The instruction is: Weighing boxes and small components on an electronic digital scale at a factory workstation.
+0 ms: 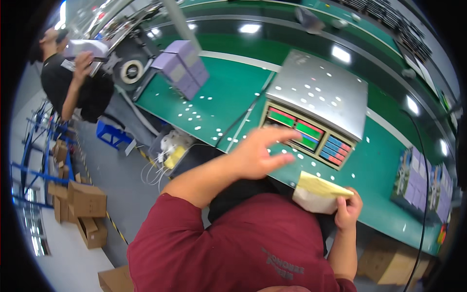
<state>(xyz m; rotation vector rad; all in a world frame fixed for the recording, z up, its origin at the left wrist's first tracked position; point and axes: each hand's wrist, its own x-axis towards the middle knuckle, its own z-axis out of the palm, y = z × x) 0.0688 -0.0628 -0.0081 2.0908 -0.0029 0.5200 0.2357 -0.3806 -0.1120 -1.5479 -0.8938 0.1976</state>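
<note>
My right hand [349, 208] pinches a yellow paper sheet [318, 187] by its right corner, thumb on top. The sheet is bent, with its lower part whitish, and hangs over the near edge of the table. My left hand [260, 153] is open and slightly blurred, thumb and index finger apart, with nothing seen between them. It hovers in front of the display of a counting scale [311, 126]. That scale has a flat metal pan [318, 90] and a keypad with blue and red keys [334, 150]. Small white round dots are scattered over the pan and the table.
The green table [228, 82] carries a stack of purple boxes [182, 68] at the back left and more purple packs [413, 180] at the right. A black cable runs down the right side. Another person [78, 82] lifts a white object at the left. Cardboard boxes [86, 199] stand on the floor.
</note>
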